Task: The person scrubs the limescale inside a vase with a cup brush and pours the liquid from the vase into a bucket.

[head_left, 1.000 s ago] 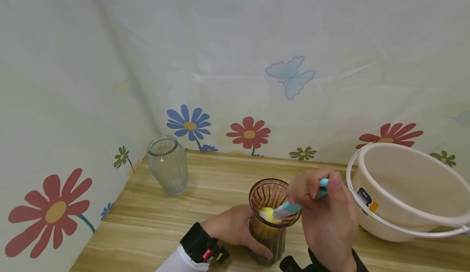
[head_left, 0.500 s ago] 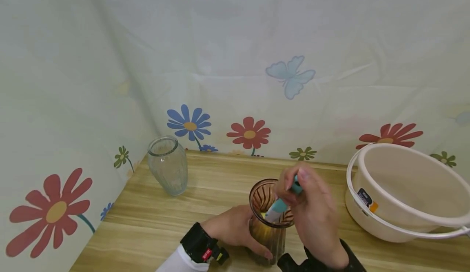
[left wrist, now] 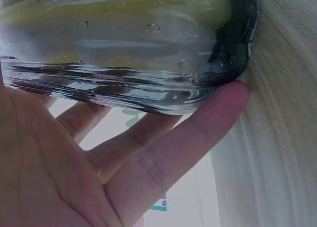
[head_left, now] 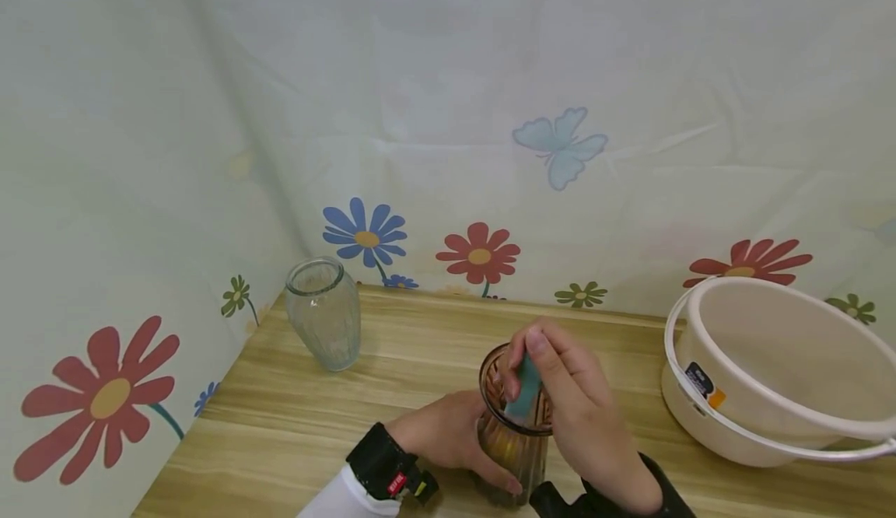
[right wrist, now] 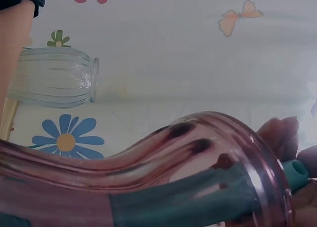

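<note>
A brown-tinted, ribbed glass vase (head_left: 512, 448) with a flared rim stands on the wood-grain table. My left hand (head_left: 451, 434) grips its lower body, thumb across the front; in the left wrist view fingers lie along the glass near the base. My right hand (head_left: 579, 413) holds the teal handle of a sponge brush (head_left: 526, 390) at the mouth of the vase, fingers curled round its top end. Through the glass in the right wrist view the handle (right wrist: 183, 199) runs down inside the vase. Yellowish sponge (left wrist: 213, 9) shows through the wall near the bottom in the left wrist view.
A clear ribbed glass vase (head_left: 324, 316) stands upright at the back left. At the right is a cream bucket (head_left: 742, 417) with its handle lowered and a dark label. A flowered curtain (head_left: 420, 113) hangs behind and along the left of the table.
My right hand has moved left and pushed the brush deeper; the yellow sponge seen at the rim earlier has gone down into the vase. My left hand keeps its grip.
</note>
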`<state>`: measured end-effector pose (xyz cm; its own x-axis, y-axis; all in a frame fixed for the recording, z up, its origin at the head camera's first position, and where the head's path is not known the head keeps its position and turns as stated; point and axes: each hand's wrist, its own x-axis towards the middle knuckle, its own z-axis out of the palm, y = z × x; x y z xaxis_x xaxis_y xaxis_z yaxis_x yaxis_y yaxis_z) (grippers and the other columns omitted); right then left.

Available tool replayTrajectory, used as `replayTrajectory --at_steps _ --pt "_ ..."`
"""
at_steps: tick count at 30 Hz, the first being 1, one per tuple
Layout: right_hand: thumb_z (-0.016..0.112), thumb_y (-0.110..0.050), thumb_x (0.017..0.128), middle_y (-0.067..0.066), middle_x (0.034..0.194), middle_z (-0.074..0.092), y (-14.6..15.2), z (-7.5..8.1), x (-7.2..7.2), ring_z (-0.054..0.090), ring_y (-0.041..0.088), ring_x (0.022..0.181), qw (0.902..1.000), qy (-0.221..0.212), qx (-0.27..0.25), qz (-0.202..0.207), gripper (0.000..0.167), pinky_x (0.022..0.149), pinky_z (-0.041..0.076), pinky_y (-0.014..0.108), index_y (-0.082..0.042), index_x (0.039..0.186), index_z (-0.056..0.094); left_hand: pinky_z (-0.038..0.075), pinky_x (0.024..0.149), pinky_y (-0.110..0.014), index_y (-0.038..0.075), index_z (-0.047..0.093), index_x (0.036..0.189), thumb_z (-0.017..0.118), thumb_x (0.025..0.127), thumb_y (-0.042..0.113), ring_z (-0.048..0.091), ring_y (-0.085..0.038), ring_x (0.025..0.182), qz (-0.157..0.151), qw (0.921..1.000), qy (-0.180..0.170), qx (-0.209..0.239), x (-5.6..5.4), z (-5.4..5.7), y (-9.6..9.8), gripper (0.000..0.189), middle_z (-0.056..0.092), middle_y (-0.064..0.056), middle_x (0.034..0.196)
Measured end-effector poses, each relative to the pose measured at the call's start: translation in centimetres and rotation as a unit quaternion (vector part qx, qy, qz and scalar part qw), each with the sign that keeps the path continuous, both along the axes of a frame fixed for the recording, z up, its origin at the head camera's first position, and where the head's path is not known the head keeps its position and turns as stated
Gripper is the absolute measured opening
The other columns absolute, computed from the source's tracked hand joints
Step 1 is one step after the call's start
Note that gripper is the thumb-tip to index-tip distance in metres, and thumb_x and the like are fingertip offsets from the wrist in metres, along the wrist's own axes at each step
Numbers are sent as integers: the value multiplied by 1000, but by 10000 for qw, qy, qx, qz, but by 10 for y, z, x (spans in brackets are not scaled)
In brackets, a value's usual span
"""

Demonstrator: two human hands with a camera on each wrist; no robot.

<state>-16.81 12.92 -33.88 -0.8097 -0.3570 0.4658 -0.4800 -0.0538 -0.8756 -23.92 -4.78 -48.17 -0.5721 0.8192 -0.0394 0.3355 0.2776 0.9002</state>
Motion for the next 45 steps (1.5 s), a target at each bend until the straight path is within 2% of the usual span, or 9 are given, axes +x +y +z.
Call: replayTrajectory --at_steps 7,10,14,20,27,31,36,40,45 --pt "29 -4 113 6 87 60 -1 -2 3 61 21 79 9972 531 518 135 25 73 55 31 -5 109 53 46 106 -20 31 57 131 89 83 34 62 1 114 -82 9999 64 95 2 0 0 58 66 17 124" --pt "35 -6 113 5 91 62 2 -2 3 62 20 81 9952 390 887 137 19 74 57 29 -6 123 51 44 109 -20 33 56 133 89 83 35 60 1 117 -56 9999 76 70 2 -1 -1 60 65 17 126" --pt "42 -12 112 -1 94 64 7 0 5 63 15 84 9871 175 1592 -84 31 76 57 28 -13 144 42 43 110 -21 36 53 136 89 83 35 60 2 120 -11 10000 44 -7 1 -2 -2 64 64 19 128" --pt "43 -14 112 -8 90 65 10 0 4 61 8 77 9751 537 2066 -611 46 69 51 26 -21 157 31 45 109 -21 35 52 138 88 84 33 61 1 118 -108 9999 -19 52 -1 -4 -2 65 64 18 130" --pt "44 -6 111 -6 86 66 6 0 1 64 13 74 9813 880 1349 -1051 52 70 54 27 -24 158 34 48 105 -20 35 49 140 87 85 32 62 1 118 -145 9996 -210 106 -2 -4 -2 67 62 17 132" --pt "39 3 109 -1 81 58 6 0 3 54 16 69 9842 1227 408 -1213 36 61 47 29 -6 143 49 49 105 -20 37 48 141 88 84 32 62 0 118 -103 9996 -211 145 -2 -5 -1 70 62 18 133" --pt "30 14 106 4 77 46 6 -2 2 43 16 66 9788 1718 -639 -914 26 63 40 32 15 126 46 49 104 -20 38 47 142 89 83 31 62 2 118 -31 9998 -172 101 -2 -4 -1 72 62 19 133" --pt "32 16 105 5 77 45 5 -6 -1 42 16 64 9813 1729 -512 -670 26 58 37 33 12 126 47 48 106 -21 37 46 144 88 84 31 61 1 120 -80 9997 -153 162 -1 -4 -2 74 61 18 136" --pt "35 7 109 6 77 41 4 -8 -2 39 18 60 9935 1070 96 -364 24 52 35 35 1 129 46 47 106 -20 37 47 142 88 84 33 61 1 119 -41 9999 -130 107 -1 -2 -2 71 62 19 134"
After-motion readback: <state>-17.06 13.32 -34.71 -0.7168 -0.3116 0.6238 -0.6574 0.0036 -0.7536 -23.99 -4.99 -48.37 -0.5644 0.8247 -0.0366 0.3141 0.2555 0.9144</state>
